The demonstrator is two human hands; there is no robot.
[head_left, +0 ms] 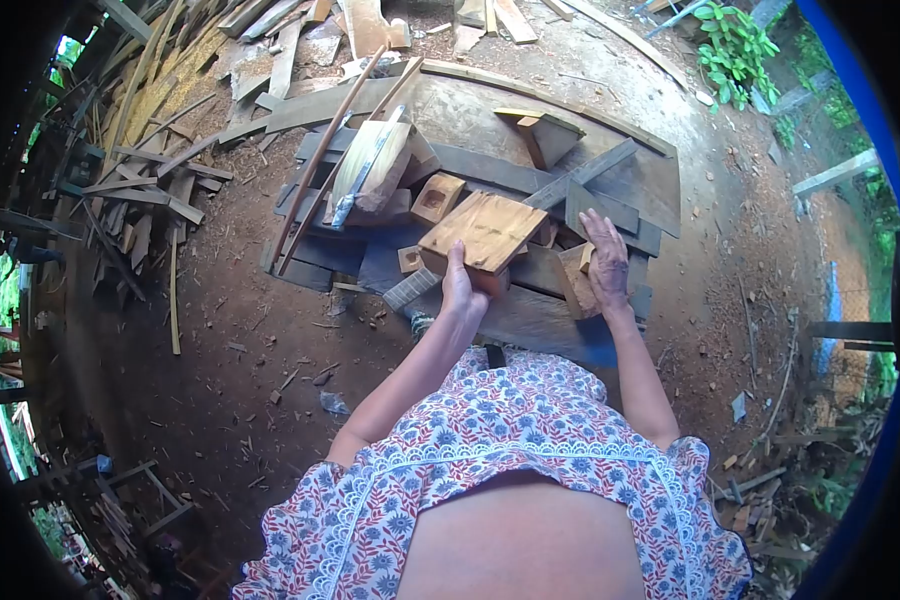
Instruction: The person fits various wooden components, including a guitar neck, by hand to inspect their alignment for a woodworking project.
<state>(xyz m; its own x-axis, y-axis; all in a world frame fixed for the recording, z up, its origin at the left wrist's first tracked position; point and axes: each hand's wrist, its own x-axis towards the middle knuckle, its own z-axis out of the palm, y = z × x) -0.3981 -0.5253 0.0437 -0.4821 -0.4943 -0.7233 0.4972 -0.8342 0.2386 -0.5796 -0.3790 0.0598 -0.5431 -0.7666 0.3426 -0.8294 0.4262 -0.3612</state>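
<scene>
My left hand (pixel 462 292) grips the near edge of a squarish wooden block (pixel 482 230), its thumb on the flat, grained top. To the right, my right hand (pixel 608 262) has its fingers stretched out, with its palm side against a smaller wooden block (pixel 576 284). Behind the held block sits a wooden piece with a square hollow (pixel 436 197). A little cube with a hole (pixel 410 260) lies to its left. These pieces rest on a low bench of dark planks (pixel 370 262).
A large pale wood block (pixel 370 172) with a metal strip (pixel 360 170) along it stands at the back left, long thin sticks beside it. A wedge-shaped wooden piece (pixel 545 135) is at the back. Scrap boards (pixel 155 190) are heaped at the left, and chips litter the dirt floor (pixel 240 360).
</scene>
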